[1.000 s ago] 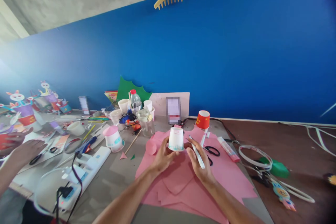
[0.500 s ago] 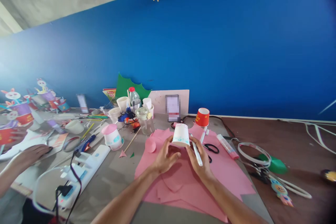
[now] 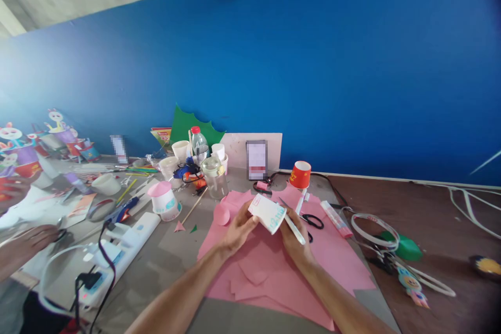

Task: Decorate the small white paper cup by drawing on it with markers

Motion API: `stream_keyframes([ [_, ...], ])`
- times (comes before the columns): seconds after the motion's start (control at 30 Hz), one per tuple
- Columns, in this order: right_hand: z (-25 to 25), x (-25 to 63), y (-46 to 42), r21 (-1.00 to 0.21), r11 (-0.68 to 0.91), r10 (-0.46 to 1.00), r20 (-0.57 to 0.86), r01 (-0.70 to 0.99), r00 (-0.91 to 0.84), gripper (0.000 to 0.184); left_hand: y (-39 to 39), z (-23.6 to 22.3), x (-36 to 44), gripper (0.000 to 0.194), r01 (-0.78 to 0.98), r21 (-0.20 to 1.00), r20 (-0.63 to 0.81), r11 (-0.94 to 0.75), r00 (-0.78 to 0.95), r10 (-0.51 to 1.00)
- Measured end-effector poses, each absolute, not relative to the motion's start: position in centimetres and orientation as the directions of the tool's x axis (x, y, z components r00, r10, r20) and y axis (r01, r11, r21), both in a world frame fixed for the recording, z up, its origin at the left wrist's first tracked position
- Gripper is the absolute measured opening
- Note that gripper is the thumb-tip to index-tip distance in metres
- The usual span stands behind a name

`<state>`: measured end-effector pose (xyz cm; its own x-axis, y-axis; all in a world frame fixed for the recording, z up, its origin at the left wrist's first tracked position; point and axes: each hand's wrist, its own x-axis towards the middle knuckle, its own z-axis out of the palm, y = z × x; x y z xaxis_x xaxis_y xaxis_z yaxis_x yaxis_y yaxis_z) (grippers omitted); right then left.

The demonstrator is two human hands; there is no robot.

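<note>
My left hand (image 3: 239, 232) is closed around the side of a white paper cup (image 3: 266, 212) with turquoise print, held tilted above pink paper sheets (image 3: 270, 282). Between the fingers of my right hand (image 3: 295, 246) lies a slim white marker pen (image 3: 294, 229), slanting toward me. Those fingers also sit against the cup's right side; some are hidden behind it. Black-handled scissors (image 3: 313, 222) rest on the pink paper just right of my right hand. A round pink paper piece (image 3: 221, 214) is left of the cup.
A red paper cup (image 3: 300, 174) stands behind the pink paper, and a pink-and-white tube (image 3: 335, 219) lies right. Leftward are a pink-topped cup (image 3: 165, 202), a glass jar (image 3: 215, 177) and a power strip (image 3: 143, 232) with cables. Another person's hand (image 3: 37, 242) works at far left.
The cup has turned in my hands from nearly upright to a sideways tilt, showing more of its side. My left thumb now presses its wall. The marker pen stays in my right hand.
</note>
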<state>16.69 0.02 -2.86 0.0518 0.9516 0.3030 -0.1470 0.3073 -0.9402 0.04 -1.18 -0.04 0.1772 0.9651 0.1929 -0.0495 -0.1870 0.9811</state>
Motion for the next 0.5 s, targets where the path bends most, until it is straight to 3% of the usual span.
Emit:
stream_keyframes([
  [0.13,-3.6,16.9,0.1,-0.949,0.314,0.949,0.314,-0.033,0.004,0.023,-1.1,-0.6,-0.1,0.050,-0.112,0.982,0.167,-0.154,0.123,0.978],
  [0.33,-4.0,17.4,0.2,-0.832,0.506,0.824,0.544,0.227,0.157,0.036,-0.9,-0.6,0.2,0.054,-0.204,0.967,0.166,-0.151,0.063,0.984],
  [0.5,-3.6,17.6,0.1,-0.810,0.504,0.825,0.554,0.299,0.110,0.033,-0.4,-1.2,0.0,0.055,-0.245,0.965,0.103,-0.098,0.005,0.995],
])
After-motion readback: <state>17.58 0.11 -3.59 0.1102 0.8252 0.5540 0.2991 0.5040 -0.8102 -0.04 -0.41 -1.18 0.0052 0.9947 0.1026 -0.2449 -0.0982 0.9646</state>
